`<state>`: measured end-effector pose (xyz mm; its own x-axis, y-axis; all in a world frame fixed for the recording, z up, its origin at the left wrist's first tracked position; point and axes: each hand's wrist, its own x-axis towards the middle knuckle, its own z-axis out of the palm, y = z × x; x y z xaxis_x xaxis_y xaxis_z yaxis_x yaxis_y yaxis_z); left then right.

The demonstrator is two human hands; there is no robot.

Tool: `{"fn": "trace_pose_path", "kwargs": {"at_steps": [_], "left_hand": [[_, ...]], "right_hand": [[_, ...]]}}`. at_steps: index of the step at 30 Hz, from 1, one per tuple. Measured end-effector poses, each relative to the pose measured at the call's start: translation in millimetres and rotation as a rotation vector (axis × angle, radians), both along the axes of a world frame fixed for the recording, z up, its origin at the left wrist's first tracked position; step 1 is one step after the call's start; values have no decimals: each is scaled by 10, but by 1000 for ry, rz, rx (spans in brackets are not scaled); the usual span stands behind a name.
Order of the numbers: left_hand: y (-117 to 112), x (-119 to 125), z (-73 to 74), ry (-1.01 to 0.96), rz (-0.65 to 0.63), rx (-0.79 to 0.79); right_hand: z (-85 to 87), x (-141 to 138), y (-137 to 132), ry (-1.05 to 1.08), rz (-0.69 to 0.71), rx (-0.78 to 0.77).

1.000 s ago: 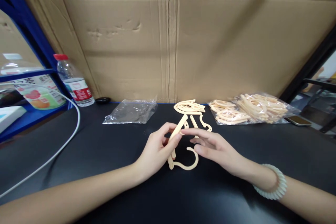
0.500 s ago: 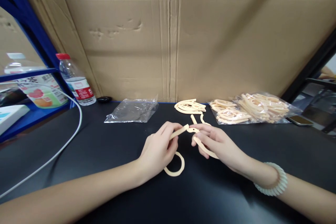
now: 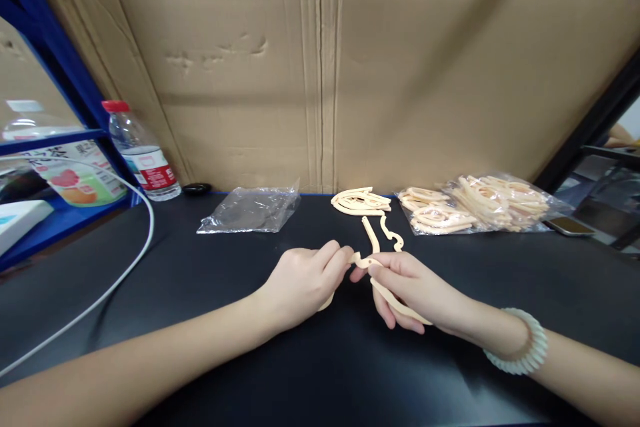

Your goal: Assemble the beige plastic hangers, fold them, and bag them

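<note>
My left hand [image 3: 310,280] is closed on a pale curved wooden piece [image 3: 326,303]; most of it is hidden by the palm, with a bit showing below the fingers. My right hand [image 3: 407,287] pinches a wavy wooden piece with a small hole [image 3: 364,262], whose hooked end meets the left fingertips. Whether the two pieces are joined there I cannot tell. A long curved wooden strip [image 3: 397,303] runs across the right fingers under the thumb. Just beyond the hands lie a straight wooden strip [image 3: 371,235] and an S-shaped wooden piece [image 3: 391,233].
Behind sits a pile of curved wooden pieces [image 3: 361,201]. Bags of wooden pieces [image 3: 505,203] and a phone [image 3: 570,226] are at right. A flat clear bag [image 3: 250,209], a bottle [image 3: 150,160], a black object [image 3: 197,189] and a white cable [image 3: 135,263] are at left.
My left hand has turned over its wooden piece, so the ring end that showed below is now mostly covered. Both hands have come slightly nearer, uncovering more of the loose pieces behind.
</note>
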<state>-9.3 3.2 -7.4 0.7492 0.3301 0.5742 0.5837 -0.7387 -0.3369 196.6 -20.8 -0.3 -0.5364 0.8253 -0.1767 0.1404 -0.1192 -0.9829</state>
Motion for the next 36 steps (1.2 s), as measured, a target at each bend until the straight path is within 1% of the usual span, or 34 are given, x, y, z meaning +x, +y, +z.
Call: {"fn": "trace_pose_path", "kwargs": {"at_steps": [3, 6, 9, 12, 14, 16, 17, 19, 21, 23, 25, 26, 27, 28, 30, 31, 33, 36], "left_hand": [[-9, 11, 46, 88, -16, 12], [-32, 17, 81, 151, -11, 19], [-70, 27, 98, 207, 36, 4], [-100, 46, 94, 220, 74, -66], [-102, 58, 83, 165, 116, -182], [-88, 61, 74, 75, 194, -332], [-77, 58, 74, 35, 235, -397], [-53, 45, 87, -25, 299, -482], [-31, 23, 117, -84, 341, -532], [-11, -2, 151, -184, 381, -603], [14, -28, 178, -324, 383, -740], [31, -39, 184, -412, 369, -845], [51, -48, 187, -504, 350, -971], [73, -55, 185, -594, 332, -1101], [118, -59, 175, -750, 315, -1308], [136, -57, 168, -817, 314, -1374], [156, -50, 156, -938, 304, -1451], [139, -37, 151, -1091, 265, -1516]], "right_hand": [[-28, -5, -5, 10, 29, -17], [-39, -26, -20, 24, 15, -17], [-30, -54, -46, -16, -26, 30], [-36, -74, -77, -91, -69, 94], [-50, -76, -99, -152, -99, 217], [-48, -63, -121, -189, -108, 384], [-32, -48, -129, -186, -111, 442], [37, 7, -126, -130, -136, 491], [143, 103, -83, -38, -220, 542], [252, 234, 9, 2, -347, 705], [324, 378, 137, -59, -459, 896], [337, 447, 207, -114, -481, 978], [334, 510, 277, -167, -469, 1042], [314, 564, 345, -216, -424, 1093], [232, 648, 465, -311, -290, 1176], [177, 677, 514, -355, -218, 1210], [61, 713, 590, -427, -98, 1259], [-69, 725, 646, -492, 16, 1285]]}}
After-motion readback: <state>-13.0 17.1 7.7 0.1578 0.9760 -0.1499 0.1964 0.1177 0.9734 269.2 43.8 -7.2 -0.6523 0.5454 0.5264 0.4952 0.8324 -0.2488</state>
